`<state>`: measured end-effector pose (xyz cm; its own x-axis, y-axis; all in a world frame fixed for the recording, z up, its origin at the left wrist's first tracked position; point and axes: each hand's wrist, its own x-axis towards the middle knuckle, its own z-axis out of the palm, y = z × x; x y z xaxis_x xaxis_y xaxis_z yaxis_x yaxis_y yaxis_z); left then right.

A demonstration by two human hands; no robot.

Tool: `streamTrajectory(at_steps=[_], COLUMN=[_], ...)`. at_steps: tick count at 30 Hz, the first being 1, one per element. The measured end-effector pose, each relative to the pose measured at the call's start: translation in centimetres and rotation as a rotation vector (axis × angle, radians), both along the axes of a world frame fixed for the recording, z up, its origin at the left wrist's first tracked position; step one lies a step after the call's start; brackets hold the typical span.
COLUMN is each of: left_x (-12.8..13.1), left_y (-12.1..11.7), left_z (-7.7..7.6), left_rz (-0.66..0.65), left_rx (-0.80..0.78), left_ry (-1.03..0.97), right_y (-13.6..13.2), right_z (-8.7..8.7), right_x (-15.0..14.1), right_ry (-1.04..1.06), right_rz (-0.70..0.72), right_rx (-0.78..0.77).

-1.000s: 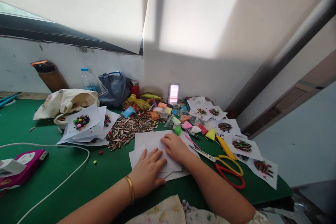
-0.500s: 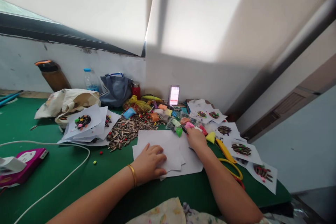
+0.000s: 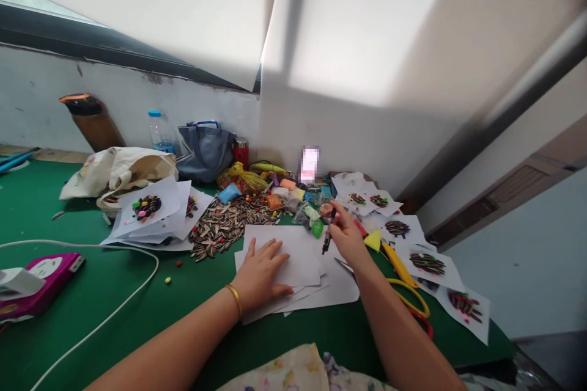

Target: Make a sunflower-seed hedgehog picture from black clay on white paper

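My left hand (image 3: 262, 275) lies flat with fingers spread on a small stack of white paper (image 3: 300, 256), its sheets slightly fanned out. Above the right part of the stack, my right hand (image 3: 347, 237) is closed on a dark pen (image 3: 327, 238), whose tip points down toward the paper without clearly touching it. Behind the hands lie small bags of coloured clay, among them a green lump (image 3: 317, 229). A heap of striped sunflower seeds (image 3: 224, 223) spreads out to the left of these.
Seed-decorated sheets (image 3: 149, 208) are piled at left, and more such sheets (image 3: 426, 261) line the right edge. Yellow-handled scissors (image 3: 398, 264) lie by my right forearm. A white cable (image 3: 119, 311) crosses the green table near a magenta box (image 3: 43, 284). A lit phone (image 3: 309, 163) stands at the back.
My right hand has come up from among the clay bags with the pen in it. My left hand's fingers have spread on the paper, and the lower sheets are fanned out more.
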<state>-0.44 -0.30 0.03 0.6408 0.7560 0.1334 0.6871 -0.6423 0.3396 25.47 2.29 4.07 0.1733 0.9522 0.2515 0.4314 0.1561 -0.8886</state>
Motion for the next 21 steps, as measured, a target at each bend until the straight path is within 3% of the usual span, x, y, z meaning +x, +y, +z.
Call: streamTrajectory(at_steps=[3,6,13,21], left_x=[-0.9,-1.9,-2.2,-2.5], left_y=[0.4,0.7,1.0,1.5], left_z=[0.3,0.4,-0.3,0.2], left_rz=[-0.01,-0.002,0.055,0.065], left_rx=[-0.003,-0.03,-0.042,-0.106], left_ry=[-0.008,0.025,0.0,-0.089], right_y=[-0.2,-0.5,-1.0,-1.1], right_z=[-1.0,-2.8,-5.7,-5.2], right_x=[-3.5,-6.3,-7.4,-6.8], right_ry=[0.394,0.617,0.506,0.34], right_rz=[0.209,0.268,0.38,0.329], right_rx=[-0.095,-0.126,-0.108,-0.129])
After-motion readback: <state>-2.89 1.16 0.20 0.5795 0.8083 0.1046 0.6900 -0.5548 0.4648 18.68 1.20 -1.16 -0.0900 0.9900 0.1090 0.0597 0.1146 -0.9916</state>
